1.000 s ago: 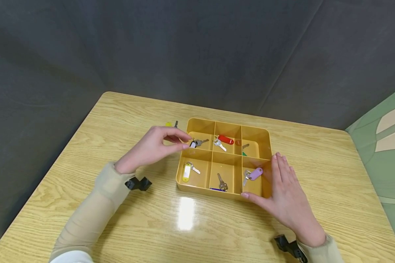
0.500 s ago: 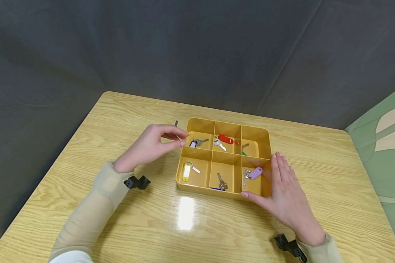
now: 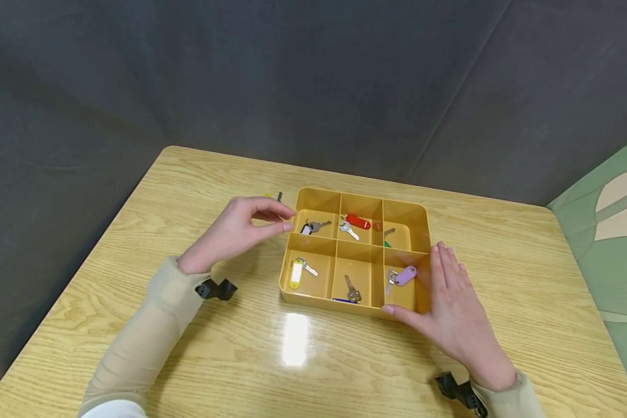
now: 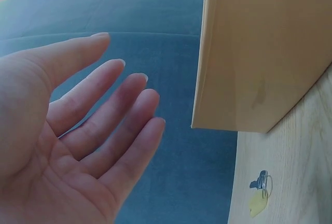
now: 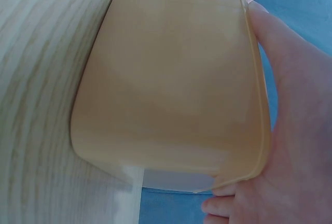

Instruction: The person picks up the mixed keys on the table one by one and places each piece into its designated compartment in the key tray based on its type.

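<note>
A yellow box (image 3: 360,248) with compartments stands on the table. My left hand (image 3: 238,232) hovers at the box's back left corner, fingers gently bent; the left wrist view shows nothing in it. Nearest to it, in the back left compartment, lies a key (image 3: 319,226) with a black-and-white tag (image 3: 306,229). My right hand (image 3: 457,307) rests against the box's right end, fingers straight along the side and thumb on the front rim. Beside that thumb, the front right compartment holds a key with a purple tag (image 3: 406,276).
Other compartments hold keys with a red tag (image 3: 357,222), a yellow tag (image 3: 296,274), a blue tag (image 3: 345,301) and a green tag (image 3: 388,244). Behind my left hand, another key (image 4: 262,180) with a yellow tag (image 4: 258,203) lies on the wooden table (image 3: 230,360).
My left hand has drawn back slightly to the left, away from the back left compartment. The right hand and the box have stayed in place.
</note>
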A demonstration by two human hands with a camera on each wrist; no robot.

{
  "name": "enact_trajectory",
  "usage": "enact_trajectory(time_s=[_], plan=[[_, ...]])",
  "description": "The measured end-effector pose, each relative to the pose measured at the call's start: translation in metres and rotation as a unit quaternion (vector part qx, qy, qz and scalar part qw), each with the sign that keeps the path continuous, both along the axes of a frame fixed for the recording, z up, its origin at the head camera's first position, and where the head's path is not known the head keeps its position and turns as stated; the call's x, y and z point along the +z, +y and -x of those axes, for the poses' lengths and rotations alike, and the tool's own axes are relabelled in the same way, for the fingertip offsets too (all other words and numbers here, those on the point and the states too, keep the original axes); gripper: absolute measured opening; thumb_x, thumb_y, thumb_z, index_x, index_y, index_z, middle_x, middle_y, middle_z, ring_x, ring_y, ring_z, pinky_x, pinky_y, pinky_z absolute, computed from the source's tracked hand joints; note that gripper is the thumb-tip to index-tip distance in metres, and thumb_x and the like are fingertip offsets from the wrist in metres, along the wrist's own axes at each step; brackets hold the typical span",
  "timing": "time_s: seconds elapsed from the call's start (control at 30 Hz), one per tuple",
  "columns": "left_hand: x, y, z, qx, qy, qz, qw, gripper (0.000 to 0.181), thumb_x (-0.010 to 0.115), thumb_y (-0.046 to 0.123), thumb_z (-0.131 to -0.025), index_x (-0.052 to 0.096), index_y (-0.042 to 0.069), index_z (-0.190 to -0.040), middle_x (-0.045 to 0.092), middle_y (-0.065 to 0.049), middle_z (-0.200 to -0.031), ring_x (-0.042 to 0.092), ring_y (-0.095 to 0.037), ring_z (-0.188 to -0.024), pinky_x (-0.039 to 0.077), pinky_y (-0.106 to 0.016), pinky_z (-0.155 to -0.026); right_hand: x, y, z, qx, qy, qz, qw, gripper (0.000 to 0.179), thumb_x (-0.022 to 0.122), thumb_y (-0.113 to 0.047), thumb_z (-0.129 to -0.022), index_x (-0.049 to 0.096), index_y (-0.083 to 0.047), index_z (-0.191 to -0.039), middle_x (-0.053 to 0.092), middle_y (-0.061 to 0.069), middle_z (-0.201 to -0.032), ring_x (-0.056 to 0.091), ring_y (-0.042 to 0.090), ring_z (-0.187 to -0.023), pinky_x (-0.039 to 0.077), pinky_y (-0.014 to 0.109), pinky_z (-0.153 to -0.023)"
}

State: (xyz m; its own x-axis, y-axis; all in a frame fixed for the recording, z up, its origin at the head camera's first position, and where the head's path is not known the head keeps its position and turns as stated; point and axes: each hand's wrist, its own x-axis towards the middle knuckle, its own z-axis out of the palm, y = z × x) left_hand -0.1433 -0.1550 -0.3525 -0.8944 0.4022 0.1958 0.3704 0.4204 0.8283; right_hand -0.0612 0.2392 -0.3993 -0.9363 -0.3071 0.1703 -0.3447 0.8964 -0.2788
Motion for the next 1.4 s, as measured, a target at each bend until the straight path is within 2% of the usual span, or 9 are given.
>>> enact_trajectory(time_s=[0.23, 0.4, 0.73, 1.4], plan=[[-0.002, -0.002, 0.002, 0.005, -0.007, -0.011, 0.9999, 0.027, 0.077, 0.025, -0.094, 0.076, 0.01, -0.116, 0.074, 0.002, -0.109, 0.067, -0.012, -0.1, 0.053, -0.035, -0.094, -0.001, 0.0, 0.0, 0.001, 0.003, 0.004, 1.0, 0.134, 0.075, -0.073, -0.075, 0.01, 0.008, -0.159, 0.014, 0.033, -0.162, 0.014, 0.047, -0.15, 0.01, 0.055, -0.122], [-0.001, -0.003, 0.002, 0.01, -0.004, -0.011, 0.9999, 0.024, 0.077, 0.025, -0.094, 0.077, 0.012, -0.114, 0.073, 0.004, -0.109, 0.068, -0.012, -0.1, 0.054, -0.034, -0.093, -0.001, 0.001, 0.0, 0.001, 0.003, 0.006, 1.0, 0.135, 0.076, -0.073, -0.075, 0.01, 0.008, -0.159, 0.014, 0.033, -0.163, 0.014, 0.048, -0.149, 0.009, 0.056, -0.122], [-0.003, -0.01, 0.005, 0.029, 0.002, -0.004, 0.9996, 0.022, 0.077, 0.02, -0.094, 0.076, 0.01, -0.113, 0.073, 0.0, -0.112, 0.068, -0.016, -0.103, 0.054, -0.037, -0.096, -0.001, 0.001, 0.0, 0.002, 0.004, 0.008, 1.0, 0.134, 0.076, -0.072, -0.075, 0.01, 0.009, -0.159, 0.013, 0.033, -0.163, 0.015, 0.048, -0.149, 0.009, 0.055, -0.122], [-0.008, -0.018, 0.011, 0.052, -0.022, -0.004, 0.9984, 0.025, 0.077, 0.02, -0.094, 0.075, 0.005, -0.115, 0.073, -0.009, -0.113, 0.068, -0.017, -0.103, 0.054, -0.033, -0.096, -0.001, 0.001, 0.0, 0.002, 0.006, 0.004, 1.0, 0.135, 0.076, -0.073, -0.075, 0.007, 0.007, -0.16, 0.014, 0.033, -0.163, 0.015, 0.048, -0.149, 0.009, 0.055, -0.122]])
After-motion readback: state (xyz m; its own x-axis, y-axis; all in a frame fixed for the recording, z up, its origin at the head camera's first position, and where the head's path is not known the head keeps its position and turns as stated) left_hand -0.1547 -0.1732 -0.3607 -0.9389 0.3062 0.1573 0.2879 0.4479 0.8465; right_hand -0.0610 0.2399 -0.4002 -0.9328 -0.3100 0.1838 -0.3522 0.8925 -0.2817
